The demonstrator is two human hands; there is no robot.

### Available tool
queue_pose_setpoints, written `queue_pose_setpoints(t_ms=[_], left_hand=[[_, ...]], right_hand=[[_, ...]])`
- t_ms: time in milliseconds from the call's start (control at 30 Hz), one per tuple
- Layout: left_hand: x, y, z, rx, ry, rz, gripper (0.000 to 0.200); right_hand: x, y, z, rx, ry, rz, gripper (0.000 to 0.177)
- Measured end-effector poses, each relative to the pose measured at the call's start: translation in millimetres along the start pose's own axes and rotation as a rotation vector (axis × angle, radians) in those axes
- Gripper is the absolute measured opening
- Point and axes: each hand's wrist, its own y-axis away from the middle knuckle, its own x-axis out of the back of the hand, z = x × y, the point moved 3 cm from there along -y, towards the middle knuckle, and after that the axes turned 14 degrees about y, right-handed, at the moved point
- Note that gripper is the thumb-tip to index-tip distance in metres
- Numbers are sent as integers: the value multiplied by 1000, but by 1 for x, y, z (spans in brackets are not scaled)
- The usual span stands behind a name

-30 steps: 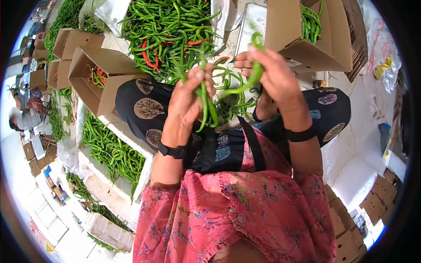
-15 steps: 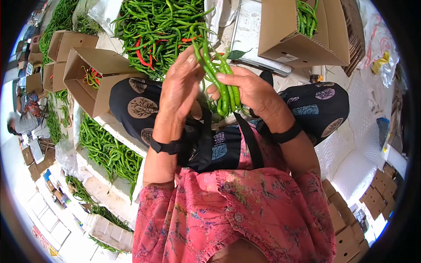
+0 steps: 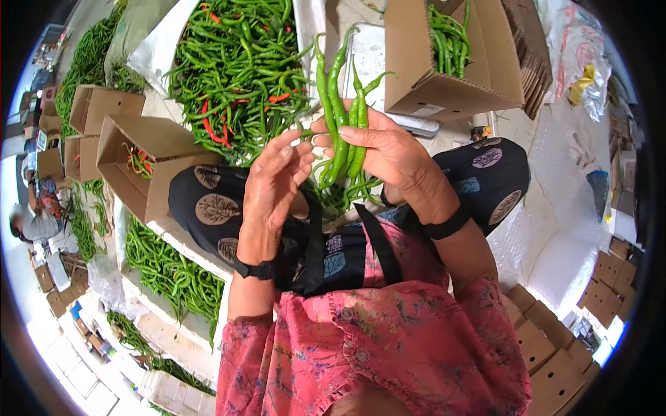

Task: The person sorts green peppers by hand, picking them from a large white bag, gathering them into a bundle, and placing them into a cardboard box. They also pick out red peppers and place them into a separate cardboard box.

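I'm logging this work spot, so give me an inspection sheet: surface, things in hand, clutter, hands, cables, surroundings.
Surface: pale floor, partly covered.
Things in hand: several long green chili peppers, bunched.
Clutter: large chili pile, mostly green, some red; open cardboard box ahead right, holding green chilies.
Left hand: half-open beside the bunch; contact unclear.
Right hand: gripping the bunch, thumb across it.
Cables: nothing seen.
Surroundings: another person far left; bubble wrap right; stacked cartons behind right.

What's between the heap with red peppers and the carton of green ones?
Head view: white sheeting and a white panel, partly behind peppers the right hand holds.
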Motion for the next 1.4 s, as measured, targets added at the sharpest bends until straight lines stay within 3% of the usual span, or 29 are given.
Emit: queue_pose_setpoints(t_ms=[167, 333, 400, 467, 533, 600, 667, 733, 767, 800, 867, 1000, 1133, 1267, 1367, 1400], left_hand=[[-22, 19, 17, -25, -45, 10, 37], [-51, 56, 82, -248, -270, -100, 43], [-49, 59, 117, -337, -311, -157, 41], [-25, 54, 155, -412, -308, -77, 39], [0, 46, 178, -457, -336, 81, 37], [40, 34, 186, -430, -354, 242, 37], [85, 17, 175, -380, -363, 296, 29], [129, -2, 150, -304, -402, 407, 27], [129, -8, 139, -239, -476, 470, 26], [160, -17, 125, -195, -385, 411, 25], [200, -36, 105, -196, -390, 477, 24], [239, -67, 111, -425, -347, 612, 24], [235, -105, 147, -620, -496, 616, 30], [281, -163, 190, -537, -653, 875, 55], [288, -203, 186, -392, -524, 824, 65], [311, -221, 181, -403, -773, 948, 63]], right_hand=[[2, 13, -41, 65, -44, 67, 44], [17, 46, -154, 284, 120, 216, 40], [59, 36, -197, 182, 147, 79, 40], [110, 25, -223, 169, 397, 324, 40], [134, 47, -227, 146, 678, 905, 43], [110, 68, -216, 225, 729, 968, 45], [51, 76, -184, 261, 778, 814, 46], [6, 75, -142, 124, 871, 617, 42], [2, 71, -115, -19, 774, 571, 39], [5, 65, -81, -159, 676, 525, 35], [16, 43, -17, -278, 434, 371, 28], [40, 11, 69, -491, 225, 377, 23], [49, -20, 94, -600, 221, 380, 21], [56, -42, 101, -605, 222, 381, 20], [62, -48, 109, -631, 204, 436, 19], [63, -50, 112, -628, 200, 445, 20]])
